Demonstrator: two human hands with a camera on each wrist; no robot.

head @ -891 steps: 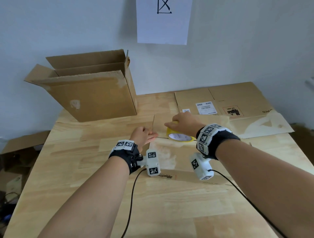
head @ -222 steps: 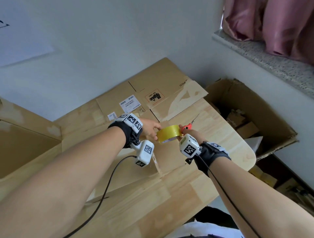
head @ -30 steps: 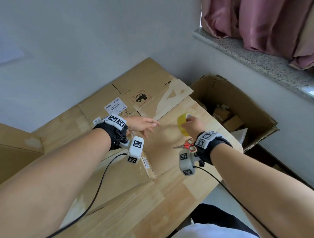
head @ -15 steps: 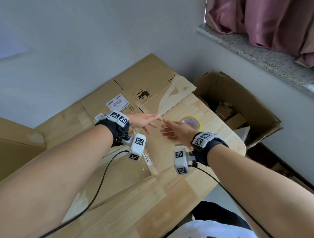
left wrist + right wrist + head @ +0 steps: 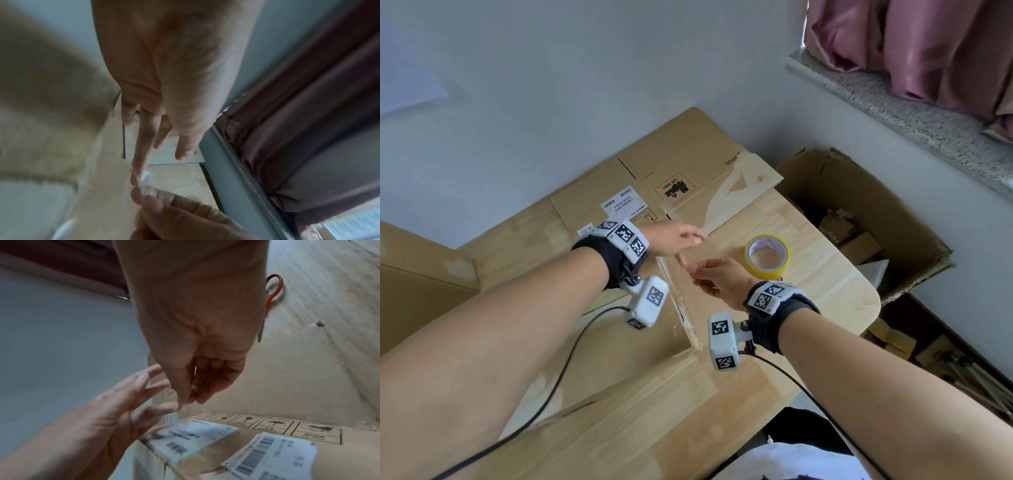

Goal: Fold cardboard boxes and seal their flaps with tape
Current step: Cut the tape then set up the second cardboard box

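A cardboard box (image 5: 626,363) with shipping labels (image 5: 197,434) lies on the wooden table under both hands. My left hand (image 5: 681,240) hovers above its far edge with straight, spread fingers. A short strip of clear tape (image 5: 145,181) hangs from one left fingertip. My right hand (image 5: 705,274) meets it just to the right. Its thumb and fingers (image 5: 185,395) pinch the strip's other end. The yellow tape roll (image 5: 767,255) lies flat on the table, right of the right hand, with nothing holding it.
Red-handled scissors (image 5: 273,287) lie behind my right wrist. Flattened cardboard sheets (image 5: 671,171) rest against the wall. An open box of scraps (image 5: 859,212) stands on the floor past the table's right edge (image 5: 866,308). A large box (image 5: 414,281) fills the left.
My right hand put the tape roll down on the table, let go, and drew back left to the left hand, where it now pinches the tape strip. The left hand barely moved.
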